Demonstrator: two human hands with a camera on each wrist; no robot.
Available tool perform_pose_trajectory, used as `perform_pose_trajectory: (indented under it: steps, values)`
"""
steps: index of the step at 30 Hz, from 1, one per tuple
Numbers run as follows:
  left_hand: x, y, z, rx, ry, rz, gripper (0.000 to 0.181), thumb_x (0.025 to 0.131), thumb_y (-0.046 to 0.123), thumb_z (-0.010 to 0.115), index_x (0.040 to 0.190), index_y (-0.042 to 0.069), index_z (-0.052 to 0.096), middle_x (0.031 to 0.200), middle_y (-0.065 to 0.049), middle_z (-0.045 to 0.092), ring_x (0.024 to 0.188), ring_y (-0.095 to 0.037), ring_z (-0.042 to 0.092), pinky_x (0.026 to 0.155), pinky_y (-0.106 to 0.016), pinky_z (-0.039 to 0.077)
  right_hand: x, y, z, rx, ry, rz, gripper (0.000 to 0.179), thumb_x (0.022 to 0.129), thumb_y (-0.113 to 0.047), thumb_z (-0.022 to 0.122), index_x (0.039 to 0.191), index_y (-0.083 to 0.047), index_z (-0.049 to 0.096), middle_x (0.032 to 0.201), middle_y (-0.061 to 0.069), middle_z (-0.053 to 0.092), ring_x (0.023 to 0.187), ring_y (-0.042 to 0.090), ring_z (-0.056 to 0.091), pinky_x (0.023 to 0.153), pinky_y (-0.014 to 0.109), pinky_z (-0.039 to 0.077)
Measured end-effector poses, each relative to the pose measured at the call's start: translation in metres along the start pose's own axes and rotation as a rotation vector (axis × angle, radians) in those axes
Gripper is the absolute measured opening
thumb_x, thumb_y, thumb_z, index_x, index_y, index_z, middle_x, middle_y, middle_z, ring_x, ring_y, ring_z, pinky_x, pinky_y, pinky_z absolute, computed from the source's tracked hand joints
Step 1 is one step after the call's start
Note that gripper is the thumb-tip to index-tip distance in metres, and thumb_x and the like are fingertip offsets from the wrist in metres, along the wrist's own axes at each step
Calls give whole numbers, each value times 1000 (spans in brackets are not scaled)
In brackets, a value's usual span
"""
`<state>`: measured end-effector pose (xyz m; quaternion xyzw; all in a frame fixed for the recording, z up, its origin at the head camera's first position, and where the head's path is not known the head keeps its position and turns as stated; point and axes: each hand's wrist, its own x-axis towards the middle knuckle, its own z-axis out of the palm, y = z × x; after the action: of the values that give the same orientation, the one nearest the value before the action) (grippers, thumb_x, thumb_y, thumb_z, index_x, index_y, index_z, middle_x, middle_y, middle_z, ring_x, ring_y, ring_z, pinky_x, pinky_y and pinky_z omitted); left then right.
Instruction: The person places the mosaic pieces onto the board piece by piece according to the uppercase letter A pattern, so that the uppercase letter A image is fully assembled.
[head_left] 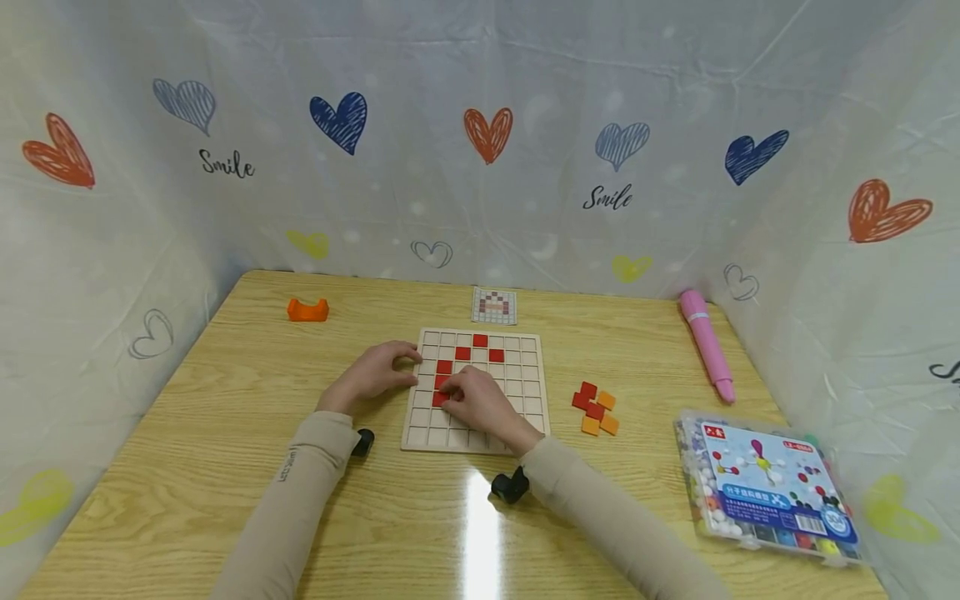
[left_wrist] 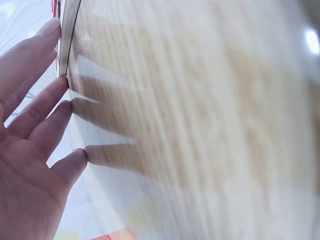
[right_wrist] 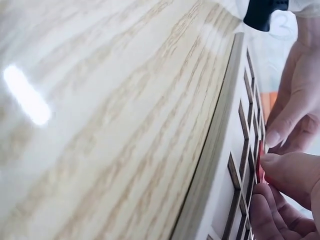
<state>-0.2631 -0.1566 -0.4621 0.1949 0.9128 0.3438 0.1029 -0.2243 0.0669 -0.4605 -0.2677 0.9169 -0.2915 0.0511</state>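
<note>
A white cloth curtain printed with coloured hearts (head_left: pixel 412 67) walls in a light wood-grain surface (head_left: pixel 187 392). At the right lies a clear plastic box with a blue-and-white molecule label (head_left: pixel 772 496); many small balls, among them white, purple, red and yellow, show through its walls.

Near the middle of the surface, a pale wooden square grid board (head_left: pixel 517 387) lies flat; being square, it has no plain long axis, and its sides run away from the person. The left hand (head_left: pixel 375 371) is at its left edge, fingers spread in a wide, empty grip. The right hand (head_left: pixel 482 404) is over the board, its grip narrow, thumb and finger pinching a small red square tile (right_wrist: pixel 260 157) at the lower end of a left-hand column of red tiles (head_left: pixel 444 367). Whether that tile is fully seated cannot be told. The red tiles narrow to a single one in the farthest row, pointing toward a small printed grid card (head_left: pixel 494 307) just beyond the board.

A pink marker-shaped stick (head_left: pixel 706 346) lies beyond the box, its tapered end toward the person. An orange plastic cradle-shaped piece (head_left: pixel 307 312) sits far left. Loose red and orange square tiles (head_left: pixel 595 411) cluster right of the board.
</note>
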Motion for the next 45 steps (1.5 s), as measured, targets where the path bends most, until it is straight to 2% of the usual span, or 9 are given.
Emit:
perform_pose_trajectory:
  steps: [8, 15, 21, 24, 28, 33, 36, 45]
  values:
    - [2, 1, 2, -9, 5, -1, 34, 89, 11, 72, 120, 2, 65, 144, -21, 48, 137, -40, 37, 115, -53, 27, -27, 10, -13, 126, 98, 74, 22, 91, -13, 67, 111, -6, 73, 99, 3, 65, 85, 13, 62, 75, 25, 53]
    - [1, 0, 1, -21, -3, -25, 34, 89, 12, 72, 121, 2, 64, 145, -20, 46, 138, -40, 36, 116, -52, 26, -65, 37, -29, 225, 271, 146, 24, 89, -12, 72, 112, -4, 73, 102, 7, 66, 86, 14, 63, 77, 27, 56]
    - [-1, 0, 1, -25, -2, -24, 34, 89, 13, 72, 121, 4, 65, 145, -20, 46, 138, -39, 35, 116, -52, 26, -99, 60, -43, 331, 383, 283, 30, 88, -10, 73, 117, -3, 70, 106, 10, 66, 92, 19, 63, 83, 30, 56]
    - [0, -1, 1, -27, -2, -24, 34, 89, 12, 72, 121, 4, 65, 146, -20, 46, 138, -40, 35, 116, -53, 26, -112, 67, -47, 380, 392, 344, 32, 89, -11, 72, 119, -2, 68, 107, 9, 67, 96, 21, 63, 86, 32, 56]
    - [0, -1, 2, -22, 0, -26, 34, 90, 13, 71, 121, 4, 64, 146, -20, 46, 139, -40, 34, 115, -54, 26, -122, 73, -47, 398, 360, 406, 33, 90, -14, 72, 121, -4, 68, 109, 7, 67, 100, 20, 64, 89, 32, 55]
    - [0, -1, 2, -17, -1, -22, 34, 90, 13, 72, 122, 4, 64, 146, -20, 46, 138, -40, 34, 115, -53, 26, -129, 80, -43, 390, 340, 434, 33, 90, -15, 72, 120, -4, 68, 113, 9, 68, 103, 22, 65, 90, 31, 54]
    - [0, -2, 1, -11, -1, -19, 34, 90, 13, 72, 122, 4, 65, 145, -19, 47, 138, -40, 35, 115, -53, 26, -133, 84, -43, 391, 352, 454, 32, 91, -15, 71, 120, -3, 68, 114, 10, 68, 103, 23, 65, 90, 31, 54]
    - [-1, -2, 1, -7, 2, -8, 34, 90, 14, 72, 121, 4, 65, 145, -19, 47, 138, -40, 35, 115, -53, 27, -147, 100, -60, 359, 395, 588, 32, 95, -22, 66, 123, -8, 67, 116, 11, 68, 106, 25, 64, 90, 39, 52]
